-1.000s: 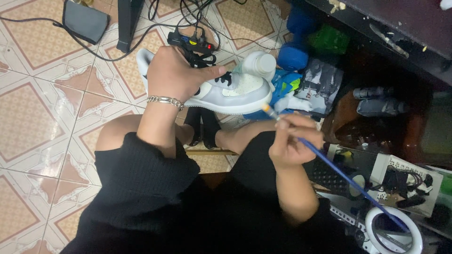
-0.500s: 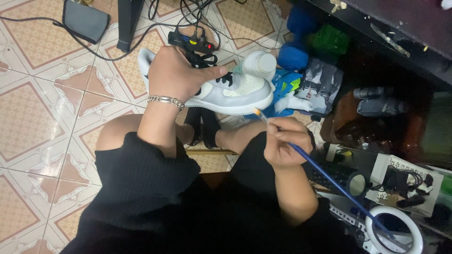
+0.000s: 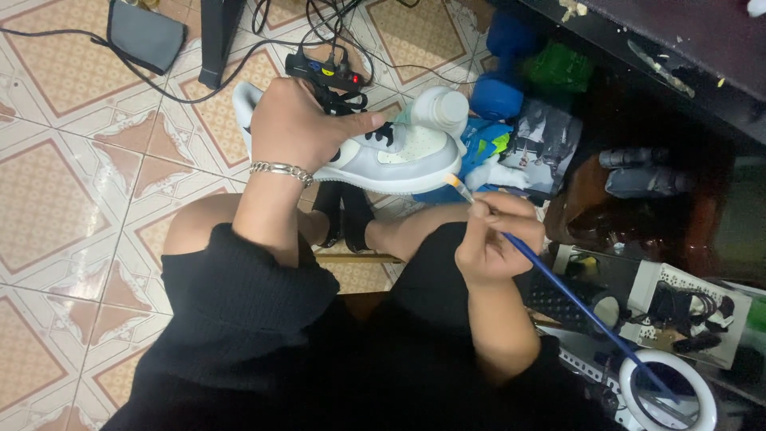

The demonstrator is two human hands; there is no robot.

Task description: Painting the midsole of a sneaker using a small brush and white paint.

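Note:
My left hand (image 3: 299, 124), with a silver bracelet on the wrist, grips a white and grey sneaker (image 3: 391, 156) with black laces by its middle and holds it sideways above my knees. My right hand (image 3: 495, 239) pinches a long blue-handled paintbrush (image 3: 558, 283). The brush's pale tip touches the sole edge near the sneaker's toe. The brush handle runs down to the lower right.
A black power strip (image 3: 331, 73) with cables lies on the tiled floor behind the shoe. A white bottle (image 3: 439, 108), blue bottles (image 3: 499, 92) and a green object (image 3: 558, 70) stand at the right. A ring light (image 3: 666, 391) and a cluttered box (image 3: 690, 311) sit at lower right.
The brush tip has shifted along the sole edge near the toe, first left and then slightly back right. The sneaker and my left hand stay almost still.

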